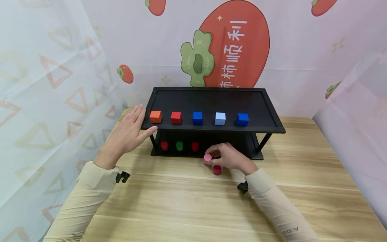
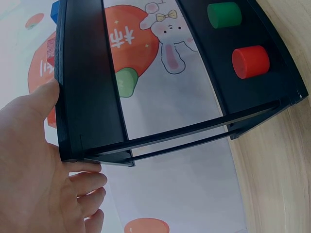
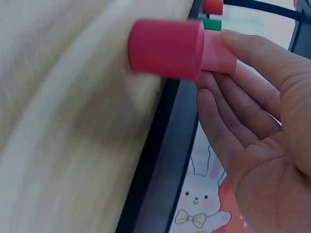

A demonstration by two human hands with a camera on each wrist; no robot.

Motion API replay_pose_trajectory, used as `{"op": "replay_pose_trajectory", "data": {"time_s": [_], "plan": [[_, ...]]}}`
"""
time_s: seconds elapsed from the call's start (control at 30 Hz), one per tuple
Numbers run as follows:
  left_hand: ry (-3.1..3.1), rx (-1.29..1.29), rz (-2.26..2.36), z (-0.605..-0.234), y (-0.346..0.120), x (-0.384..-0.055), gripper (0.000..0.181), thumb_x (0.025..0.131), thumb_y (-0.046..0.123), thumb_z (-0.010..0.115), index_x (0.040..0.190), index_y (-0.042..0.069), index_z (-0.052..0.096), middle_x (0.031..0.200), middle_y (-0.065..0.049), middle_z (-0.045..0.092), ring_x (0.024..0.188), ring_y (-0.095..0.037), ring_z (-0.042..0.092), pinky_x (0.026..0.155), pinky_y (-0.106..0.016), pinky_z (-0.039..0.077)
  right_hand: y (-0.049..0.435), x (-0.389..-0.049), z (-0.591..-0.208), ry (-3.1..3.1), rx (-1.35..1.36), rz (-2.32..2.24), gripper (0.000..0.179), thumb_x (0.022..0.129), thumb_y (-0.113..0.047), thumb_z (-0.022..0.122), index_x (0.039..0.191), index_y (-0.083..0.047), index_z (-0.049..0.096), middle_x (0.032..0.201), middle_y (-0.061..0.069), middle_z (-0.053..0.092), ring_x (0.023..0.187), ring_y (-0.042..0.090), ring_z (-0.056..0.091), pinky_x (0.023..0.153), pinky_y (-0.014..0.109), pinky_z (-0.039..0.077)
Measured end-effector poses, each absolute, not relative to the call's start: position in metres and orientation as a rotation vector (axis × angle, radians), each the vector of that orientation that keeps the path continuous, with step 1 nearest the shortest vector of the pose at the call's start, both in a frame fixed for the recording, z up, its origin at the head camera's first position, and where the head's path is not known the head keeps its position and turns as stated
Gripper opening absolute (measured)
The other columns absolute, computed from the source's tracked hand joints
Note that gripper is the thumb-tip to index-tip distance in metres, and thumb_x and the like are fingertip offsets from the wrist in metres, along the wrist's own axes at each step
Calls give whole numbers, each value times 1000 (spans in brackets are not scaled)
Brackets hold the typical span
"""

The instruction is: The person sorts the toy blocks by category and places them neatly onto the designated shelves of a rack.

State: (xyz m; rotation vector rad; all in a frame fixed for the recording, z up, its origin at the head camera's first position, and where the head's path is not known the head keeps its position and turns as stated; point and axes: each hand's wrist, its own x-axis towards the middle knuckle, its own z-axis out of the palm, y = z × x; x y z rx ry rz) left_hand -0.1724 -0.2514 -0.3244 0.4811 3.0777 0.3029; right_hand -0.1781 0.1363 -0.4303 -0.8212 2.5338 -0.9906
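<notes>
My right hand (image 1: pixel 228 156) pinches a pink cylinder (image 1: pixel 207 157) between thumb and fingers, just in front of the lower board (image 1: pixel 235 148) of a black two-tier shelf. A crimson cylinder (image 1: pixel 217 170) stands on the wooden table beside that hand; in the right wrist view it partly covers the pink one. My left hand (image 1: pixel 127 131) rests against the left end of the upper board (image 1: pixel 208 101), fingers extended along the side and thumb at the front edge. On the lower board stand a red cylinder (image 1: pixel 164 146), a green cylinder (image 1: pixel 179 146) and another red cylinder (image 1: pixel 195 146).
Along the front of the upper board sit an orange cube (image 1: pixel 155 117), a red cube (image 1: pixel 176 118), a blue cube (image 1: pixel 198 118), a light blue cube (image 1: pixel 220 119) and another blue cube (image 1: pixel 242 119). Printed cloth (image 1: pixel 151 40) hangs behind and at both sides of the table (image 1: pixel 181 205).
</notes>
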Motion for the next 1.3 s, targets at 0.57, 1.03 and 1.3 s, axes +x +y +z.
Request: {"op": "replay_pose_trajectory", "data": {"time_s": [0.57,1.03,1.3], "plan": [[3069,470,293,-324,-252,-174,97,107,68,38,169,0,8,178,-20,5,167,-39,5,136,-57,9,154,-210,-434,2606,-733,-1052,24,93,-24,83,115,-15,78,113,3,79,107,20,76,97,43,63],[3086,477,306,-326,-251,-174,97,107,68,39,169,0,9,178,-20,7,167,-38,6,136,-56,10,150,-220,-448,2609,-614,-1085,23,92,-28,85,112,-19,79,109,0,79,100,15,74,93,39,63],[3087,483,310,-325,-251,-172,96,107,67,40,169,0,9,178,-20,6,167,-39,6,136,-57,10,152,-217,-442,2605,-615,-1049,34,93,-28,84,122,-12,76,118,7,79,108,22,76,98,42,63]]}}
